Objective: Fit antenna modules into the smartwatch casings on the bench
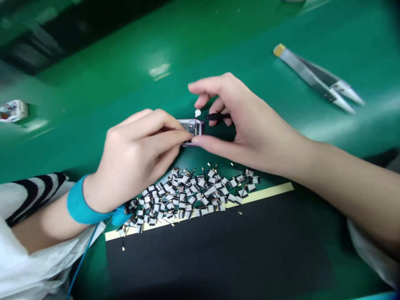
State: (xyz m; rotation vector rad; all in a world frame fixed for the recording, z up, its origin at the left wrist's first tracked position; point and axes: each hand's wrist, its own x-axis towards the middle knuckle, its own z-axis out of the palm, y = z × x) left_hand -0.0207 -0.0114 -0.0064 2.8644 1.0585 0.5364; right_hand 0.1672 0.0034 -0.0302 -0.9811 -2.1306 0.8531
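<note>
A small electronic device with an uncovered circuit board (195, 127) and a pale casing sits mid-view, and my left hand (140, 143) is closed on its left part. A white round piece (198, 113) on a thin red wire sticks out above the device's far edge. My right hand (246, 121) has its thumb tip against the device's near right corner, while its index finger arches above, apart from it. The curled lower fingers of that hand hold a slim black pointed tool (215, 117), its rear part hidden in the palm. The left wrist wears a blue band (81, 202) with a cord.
Many small grey-and-black parts with short leads (190, 191) lie heaped just below my hands, along a black sheet (212, 258) with a yellow strip (265, 193). Metal tweezers (315, 77) rest at the upper right. Another small white-cased device (14, 111) lies at far left.
</note>
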